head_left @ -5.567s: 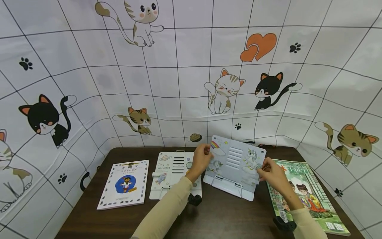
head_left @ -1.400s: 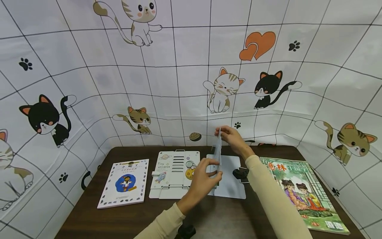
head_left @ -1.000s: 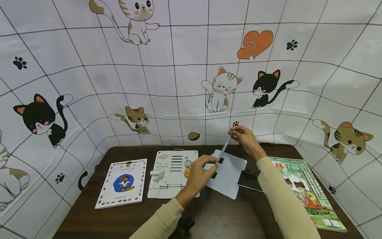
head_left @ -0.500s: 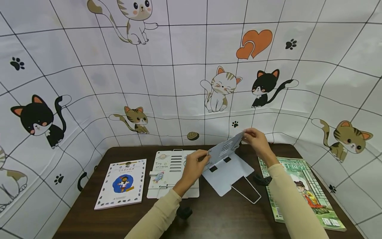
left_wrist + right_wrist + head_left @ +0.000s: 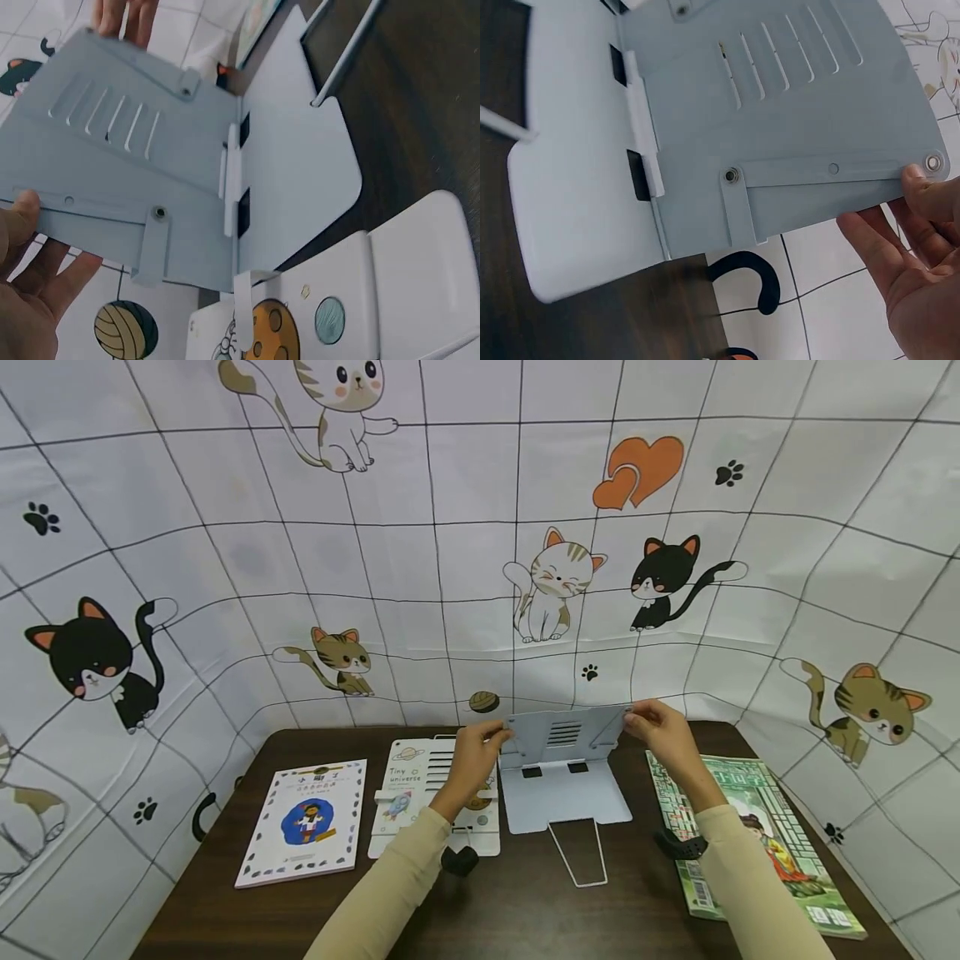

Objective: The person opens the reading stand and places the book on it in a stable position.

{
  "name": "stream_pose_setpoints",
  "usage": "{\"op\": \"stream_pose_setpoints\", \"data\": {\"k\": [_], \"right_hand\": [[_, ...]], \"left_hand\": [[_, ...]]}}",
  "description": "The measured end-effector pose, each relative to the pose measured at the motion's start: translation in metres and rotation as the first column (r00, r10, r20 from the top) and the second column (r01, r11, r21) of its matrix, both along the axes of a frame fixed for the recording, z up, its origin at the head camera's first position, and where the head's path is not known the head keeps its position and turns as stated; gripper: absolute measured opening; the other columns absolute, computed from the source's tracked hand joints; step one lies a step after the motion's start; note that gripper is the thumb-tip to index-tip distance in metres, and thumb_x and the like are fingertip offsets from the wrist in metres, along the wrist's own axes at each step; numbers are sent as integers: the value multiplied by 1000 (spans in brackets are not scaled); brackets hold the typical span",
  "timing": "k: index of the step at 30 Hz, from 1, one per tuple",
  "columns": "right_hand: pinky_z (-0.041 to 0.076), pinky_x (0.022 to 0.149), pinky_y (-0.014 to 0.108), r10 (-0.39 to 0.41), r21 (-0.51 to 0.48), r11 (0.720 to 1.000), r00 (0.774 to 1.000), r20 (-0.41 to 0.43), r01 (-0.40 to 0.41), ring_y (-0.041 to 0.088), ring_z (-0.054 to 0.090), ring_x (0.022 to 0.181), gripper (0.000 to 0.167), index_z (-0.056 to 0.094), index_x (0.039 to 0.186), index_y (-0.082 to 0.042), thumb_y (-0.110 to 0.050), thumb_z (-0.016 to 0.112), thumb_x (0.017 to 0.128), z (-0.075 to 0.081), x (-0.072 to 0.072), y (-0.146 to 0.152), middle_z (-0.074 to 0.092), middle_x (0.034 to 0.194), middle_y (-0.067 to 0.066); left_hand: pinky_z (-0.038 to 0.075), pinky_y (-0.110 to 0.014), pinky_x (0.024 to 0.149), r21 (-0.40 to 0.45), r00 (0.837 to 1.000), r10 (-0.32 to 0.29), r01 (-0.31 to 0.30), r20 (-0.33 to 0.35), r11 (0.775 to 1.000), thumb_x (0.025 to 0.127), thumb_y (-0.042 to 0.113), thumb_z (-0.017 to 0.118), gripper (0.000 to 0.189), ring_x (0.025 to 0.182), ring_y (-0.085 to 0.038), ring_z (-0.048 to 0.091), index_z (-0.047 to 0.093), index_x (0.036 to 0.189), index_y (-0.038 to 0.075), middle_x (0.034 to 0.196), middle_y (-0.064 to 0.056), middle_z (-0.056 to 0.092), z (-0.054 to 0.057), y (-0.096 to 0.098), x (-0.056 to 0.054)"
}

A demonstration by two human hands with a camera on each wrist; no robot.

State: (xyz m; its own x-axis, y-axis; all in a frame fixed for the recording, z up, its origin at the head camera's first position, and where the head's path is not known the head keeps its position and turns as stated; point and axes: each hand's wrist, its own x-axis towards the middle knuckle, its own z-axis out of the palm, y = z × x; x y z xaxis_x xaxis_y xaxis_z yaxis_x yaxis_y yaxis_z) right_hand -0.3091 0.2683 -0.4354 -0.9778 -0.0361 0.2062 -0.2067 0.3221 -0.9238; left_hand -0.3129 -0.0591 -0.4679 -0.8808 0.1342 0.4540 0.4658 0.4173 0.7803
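A folding book stand [image 5: 566, 797], pale grey-blue on this side, is open at its hinge. Its slotted panel [image 5: 112, 165] leans up, while the white base panel [image 5: 562, 802] lies low over the table with a wire loop [image 5: 581, 881] pointing towards me. My left hand [image 5: 472, 764] pinches the upper left corner of the slotted panel between thumb and fingers. At the opposite upper corner, my right hand [image 5: 667, 743] pinches it the same way, thumb on the near face in the right wrist view. Metal side arms [image 5: 817, 172] lie folded against that panel.
Left of the held stand lies a flat white "Tiny universe" book stand [image 5: 408, 777], partly behind my left hand. A white booklet [image 5: 318, 822] lies farther left on the dark table [image 5: 517, 910]. Under my right forearm is a green magazine [image 5: 750, 793]. A cat-print cloth [image 5: 480, 560] hangs behind.
The book stand has turned from its unicorn-printed front, through edge-on, to its plain back. The hands have spread to its two upper corners, and the wire loop has swung towards me.
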Motion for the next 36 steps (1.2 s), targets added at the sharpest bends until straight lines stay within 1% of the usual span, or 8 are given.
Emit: {"op": "stream_pose_setpoints", "data": {"k": [10,15,18,23,26,29,33,36], "right_hand": [[58,99,20,-13,69,997,999,-45,16,6,72,111,35,57,136,11,-13,60,110,-2,13,1,64,132,29],[54,80,7,-207,125,966,967,-148,226,-13,66,90,32,59,131,4,-17,64,108,-2,21,-6,71,124,27],[55,68,10,-282,130,940,934,-220,314,-9,66,75,21,64,119,2,-13,68,105,-5,32,-14,75,107,24],[55,58,22,9,318,946,974,-227,65,3,64,68,7,70,101,-3,-5,76,98,-16,59,-31,74,88,10],[51,59,23,240,446,883,958,-160,-146,1,61,69,8,72,93,-10,-5,78,95,-30,74,-44,73,83,-1],[49,63,22,415,558,770,907,-67,-311,-4,57,72,14,71,88,-17,-8,80,93,-45,87,-54,70,82,-11],[47,64,22,519,658,617,852,72,-432,-7,52,73,18,70,85,-24,-18,86,89,-60,101,-63,63,81,-18],[48,63,22,528,697,563,842,111,-445,-7,52,73,21,69,83,-26,-18,88,86,-66,107,-66,60,81,-19]], "left_hand": [[44,-20,63,50,999,-12,10,51,999,101,9,71,15,63,-8,50,80,109,-1,99,-18,80,1,-1,-13],[37,-20,56,54,999,-20,18,35,998,101,9,72,14,55,-7,40,80,106,-1,87,-21,77,0,-1,-16],[35,-19,55,61,999,-18,15,42,998,101,10,72,14,53,-7,38,80,105,-1,85,-22,75,0,-1,-17],[35,-20,55,67,998,-25,21,63,998,102,10,72,15,53,-8,38,80,107,-1,83,-27,72,1,-1,-16],[37,-20,57,70,997,-20,14,76,997,102,11,72,16,55,-8,40,80,109,0,87,-24,75,2,0,-15],[36,-20,57,74,996,-24,18,85,997,102,11,71,15,55,-7,39,80,108,0,86,-27,73,2,0,-15],[37,-21,57,75,996,-38,32,81,997,103,11,71,16,54,-7,38,80,107,-1,86,-28,73,2,0,-15],[40,-21,60,77,996,-32,25,88,997,102,12,71,18,57,-8,42,80,112,-1,95,-22,78,1,-1,-15]]}}
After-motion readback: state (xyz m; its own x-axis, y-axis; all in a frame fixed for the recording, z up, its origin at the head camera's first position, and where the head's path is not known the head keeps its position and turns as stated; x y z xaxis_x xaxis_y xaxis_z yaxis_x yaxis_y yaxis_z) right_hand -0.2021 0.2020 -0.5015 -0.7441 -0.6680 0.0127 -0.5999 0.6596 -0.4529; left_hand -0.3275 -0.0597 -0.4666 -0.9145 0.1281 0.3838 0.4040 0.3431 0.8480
